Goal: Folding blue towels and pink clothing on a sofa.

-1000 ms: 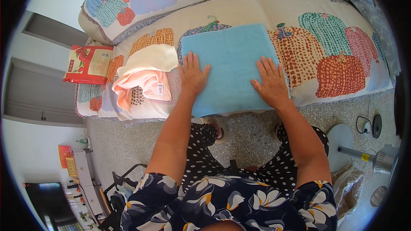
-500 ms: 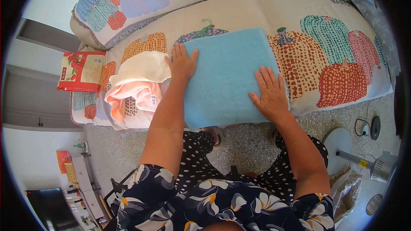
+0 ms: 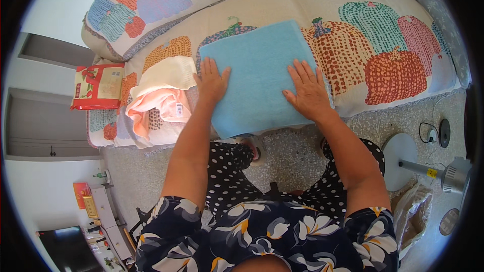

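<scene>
- Judging by its fuzzy surface, we expect the blue towel (image 3: pixel 259 83) to be light, soft and limp, neither slippery nor fragile.
- We would pinch its corners at 10 and 1 o'clock.
- We see it plain, pale and roughly square, lying flat on the sofa (image 3: pixel 307 1) at our 12 o'clock.
- Each grip is wide, clasping nothing: left hand (image 3: pixel 212 84) at its 9 o'clock, right hand (image 3: pixel 308 93) near 3.
</scene>
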A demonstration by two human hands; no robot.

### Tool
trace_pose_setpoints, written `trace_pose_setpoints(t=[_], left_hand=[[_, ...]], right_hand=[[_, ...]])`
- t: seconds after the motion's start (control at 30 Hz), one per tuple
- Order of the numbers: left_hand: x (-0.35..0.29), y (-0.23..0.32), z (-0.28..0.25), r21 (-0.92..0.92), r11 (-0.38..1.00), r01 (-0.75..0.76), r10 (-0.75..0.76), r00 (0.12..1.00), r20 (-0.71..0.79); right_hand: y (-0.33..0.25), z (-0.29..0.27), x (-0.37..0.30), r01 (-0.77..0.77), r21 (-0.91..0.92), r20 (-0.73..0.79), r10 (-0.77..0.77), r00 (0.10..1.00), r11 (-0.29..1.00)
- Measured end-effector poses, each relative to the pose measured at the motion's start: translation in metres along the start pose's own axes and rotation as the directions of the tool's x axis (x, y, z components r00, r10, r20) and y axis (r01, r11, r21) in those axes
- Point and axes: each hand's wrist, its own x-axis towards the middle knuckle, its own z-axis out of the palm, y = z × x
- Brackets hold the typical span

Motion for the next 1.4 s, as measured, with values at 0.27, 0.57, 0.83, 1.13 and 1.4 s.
trace_pose_setpoints(t=[0.27, 0.57, 0.83, 1.13, 1.4], left_hand=[[-0.096, 0.017, 0.011, -0.017, 0.999, -0.044, 0.042, 0.991, -0.128], [-0.193, 0.048, 0.026, -0.088, 0.993, -0.076, 0.068, 0.993, -0.094], [-0.178, 0.068, 0.009, 0.042, 0.996, -0.079, 0.080, 0.997, -0.023], [-0.108, 0.083, 0.003, -0.030, 0.981, -0.191, 0.190, 0.981, -0.043], [-0.032, 0.116, -0.008, -0.024, 0.992, -0.125, 0.126, 0.992, 0.027]], right_hand=[[-0.004, -0.002, -0.002, -0.041, -0.018, 0.092, 0.043, 0.995, 0.999], [-0.021, -0.032, -0.022, -0.021, -0.007, 0.330, 0.023, 0.944, 1.000], [-0.011, -0.041, -0.039, 0.034, 0.068, 0.351, -0.056, 0.935, 0.997], [-0.007, -0.040, -0.039, 0.064, 0.099, 0.340, -0.094, 0.936, 0.993], [-0.005, -0.039, -0.039, 0.109, 0.087, 0.249, -0.128, 0.960, 0.990]])
